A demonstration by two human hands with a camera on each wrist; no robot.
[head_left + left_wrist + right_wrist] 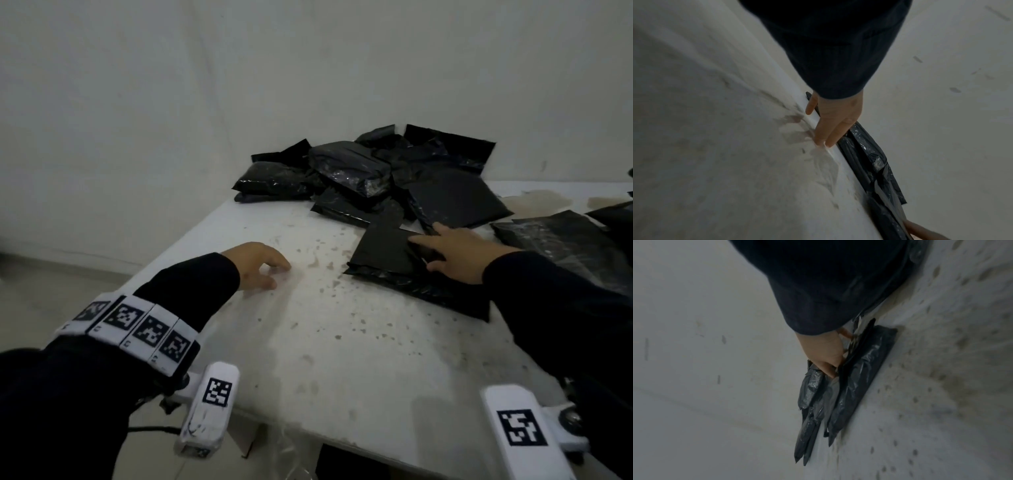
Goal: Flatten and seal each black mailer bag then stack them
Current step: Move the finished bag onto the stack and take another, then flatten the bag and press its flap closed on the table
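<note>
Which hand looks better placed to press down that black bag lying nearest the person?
The right hand: its fingers lie spread on the nearest black mailer bag. The left hand rests on the bare table, apart from every bag.

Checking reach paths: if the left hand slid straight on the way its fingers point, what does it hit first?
Probably bare table first. The left hand rests there with fingers aimed right, toward the flat black mailer under the right hand; that mailer looks like the first object, though depth is unclear.

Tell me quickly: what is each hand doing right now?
Left hand: open, holding nothing, fingertips resting on the white table.
Right hand: open, fingers spread flat on the nearest black bag, not gripping it.
</note>
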